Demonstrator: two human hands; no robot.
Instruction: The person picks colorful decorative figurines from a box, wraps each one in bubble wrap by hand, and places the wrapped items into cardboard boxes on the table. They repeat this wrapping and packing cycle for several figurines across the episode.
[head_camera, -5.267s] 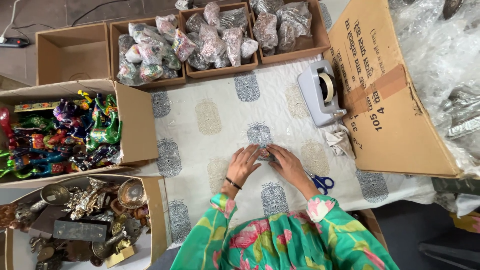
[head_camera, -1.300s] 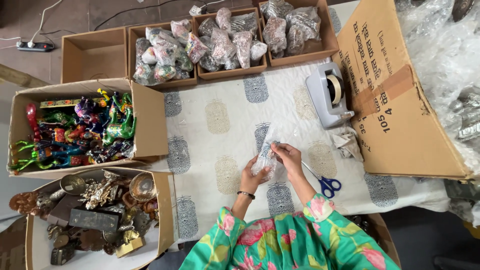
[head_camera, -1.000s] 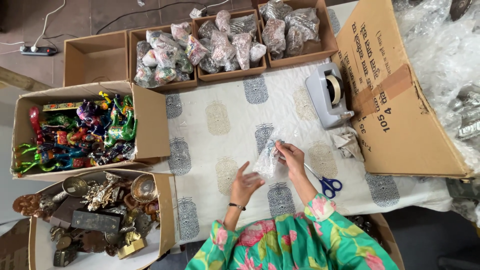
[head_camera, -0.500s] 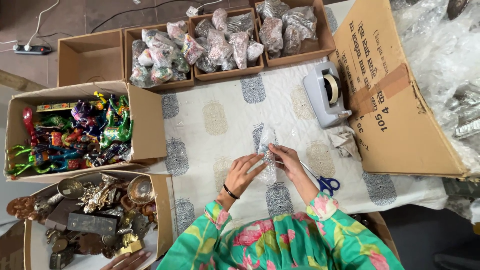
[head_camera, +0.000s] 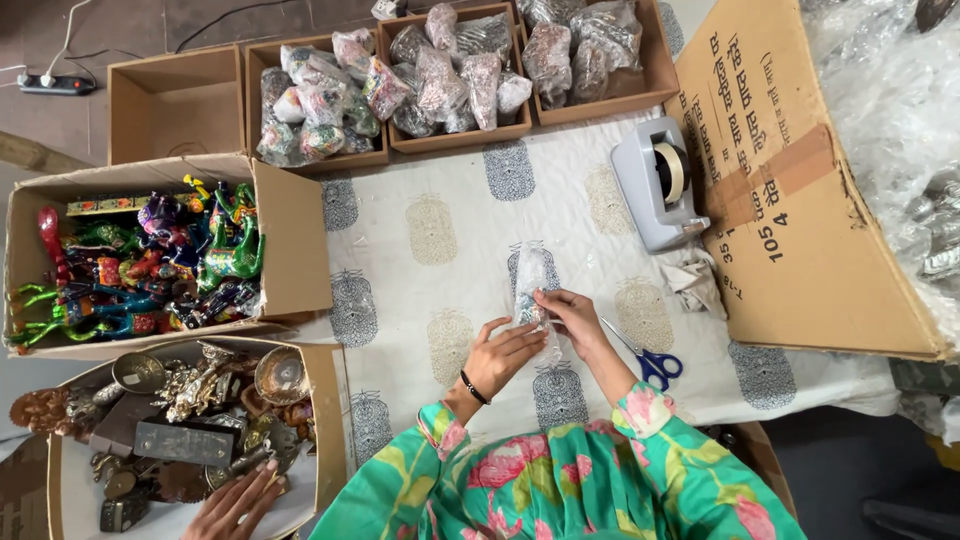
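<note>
clear wrapped packet (head_camera: 530, 285), brown cartons (head_camera: 800, 190)

A worktop (head_camera: 600, 230) under a pale printed cloth; grey floor (head_camera: 150, 25) beyond, with a power strip (head_camera: 58, 84); even light.

We see a tape dispenser (head_camera: 660, 185), blue scissors (head_camera: 650, 360), a box of painted figurines (head_camera: 150, 260) and brassware (head_camera: 190, 410).

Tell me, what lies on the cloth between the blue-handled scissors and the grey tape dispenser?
In the head view, a crumpled scrap of pale wrapping lies on the printed cloth, between the scissors and the tape dispenser, beside the big cardboard box.
</note>
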